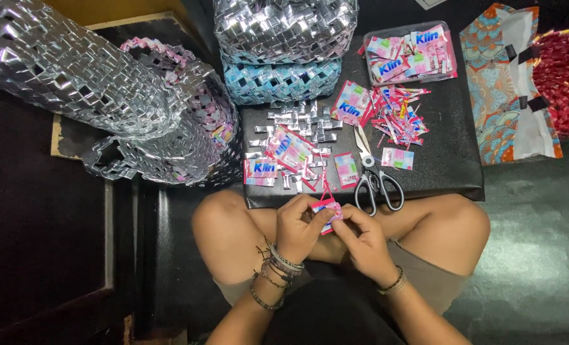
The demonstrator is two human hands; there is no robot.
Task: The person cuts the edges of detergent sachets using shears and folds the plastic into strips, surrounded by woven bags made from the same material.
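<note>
From the head camera we look straight down at our own lap, knees bent outward, and at a black padded surface (pixel 450 160) pushed up against our legs.

Our left hand (pixel 300 227) and right hand (pixel 361 239) meet just below the surface's near edge, both closed around one small folded wrapper piece (pixel 326 214), pink and white with a touch of blue. Fingertips of both hands pinch it from either side; it sits between them, above our lap and clear of the surface.

On the surface, just beyond our right hand, lie scissors (pixel 374 179) with black handles, blades pointing away from us. Left of them we see a flat pink sachet (pixel 346 169), then a loose spread of shiny silver folded strips (pixel 300 124) with pink and blue sachets (pixel 261 171) lying over them. Further right there is a heap of narrow pink, red and blue strips (pixel 399 115), crinkled and tangled, and a small pale sachet (pixel 397 158) beside it. At the far right corner sits a clear plastic tray (pixel 412 54) filled with flat pink, white and blue sachets.

Behind the surface stand two woven pieces: a silver foil basket (pixel 284 25) over a light blue woven band (pixel 284 80), both in a glossy checker weave. To our left a large silver woven piece (pixel 61 70) leans over a pink-and-silver woven bag (pixel 195 121). To the far right we see a patterned orange-and-teal cloth (pixel 495 83) and a red woven piece (pixel 565 76).
</note>
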